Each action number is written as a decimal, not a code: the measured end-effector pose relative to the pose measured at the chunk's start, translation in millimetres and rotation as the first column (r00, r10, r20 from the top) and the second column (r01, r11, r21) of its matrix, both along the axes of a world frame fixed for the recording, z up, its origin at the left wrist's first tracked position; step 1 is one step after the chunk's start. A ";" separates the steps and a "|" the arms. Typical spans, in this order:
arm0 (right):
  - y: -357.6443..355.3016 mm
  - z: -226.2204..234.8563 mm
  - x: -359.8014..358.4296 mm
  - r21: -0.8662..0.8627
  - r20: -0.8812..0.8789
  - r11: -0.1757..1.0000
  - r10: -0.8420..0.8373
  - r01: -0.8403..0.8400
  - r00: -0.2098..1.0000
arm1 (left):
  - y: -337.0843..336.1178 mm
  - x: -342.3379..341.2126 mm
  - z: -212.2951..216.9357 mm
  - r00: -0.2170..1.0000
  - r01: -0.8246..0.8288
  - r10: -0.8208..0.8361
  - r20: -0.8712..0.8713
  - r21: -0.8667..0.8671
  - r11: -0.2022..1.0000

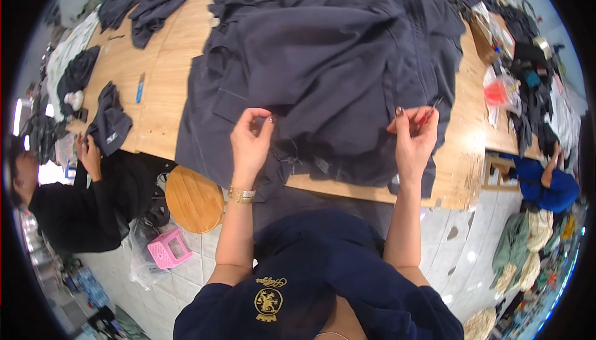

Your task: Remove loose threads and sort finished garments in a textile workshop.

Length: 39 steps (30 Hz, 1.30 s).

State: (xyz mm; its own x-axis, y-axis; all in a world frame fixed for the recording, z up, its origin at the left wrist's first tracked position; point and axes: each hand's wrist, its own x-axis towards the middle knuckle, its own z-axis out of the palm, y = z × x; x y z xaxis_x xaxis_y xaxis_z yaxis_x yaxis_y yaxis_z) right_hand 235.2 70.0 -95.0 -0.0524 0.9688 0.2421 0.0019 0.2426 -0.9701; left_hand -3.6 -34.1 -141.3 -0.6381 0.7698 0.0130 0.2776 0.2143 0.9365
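Note:
A large dark grey garment (316, 61) lies spread over the wooden table in front of me, with folds and seams across it. My left hand (251, 138) pinches its near part between thumb and fingers. My right hand (415, 138) is closed around small red-handled thread snips (425, 117), whose blades point up and away to the right. The right thumb and fingertip also rest against the cloth, and whether they grip it is hard to see. Pale loose threads (321, 164) show near the garment's close edge, between my hands.
The wooden table (167, 85) holds more dark cloth pieces and a blue cutter (139, 88) at left. A person in black (81, 210) sits there with a dark piece. A round wooden stool (194, 198) and pink stool (169, 249) stand left. A cardboard box (490, 39) sits right.

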 end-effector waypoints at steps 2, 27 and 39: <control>5.9 0.3 8.1 0.031 -0.059 0.998 -0.052 0.054 0.997 | -1.5 3.9 1.3 0.994 0.037 -0.036 -0.107 0.012 0.999; -15.4 4.3 118.4 -0.002 -0.012 0.939 -0.344 0.344 0.939 | 27.6 181.5 50.8 0.249 0.966 -0.964 -0.097 -0.052 0.254; -40.8 23.4 184.8 0.094 0.117 0.861 -0.508 0.500 0.853 | -50.4 304.1 -7.7 -0.812 0.569 -0.582 -0.052 -0.295 -0.768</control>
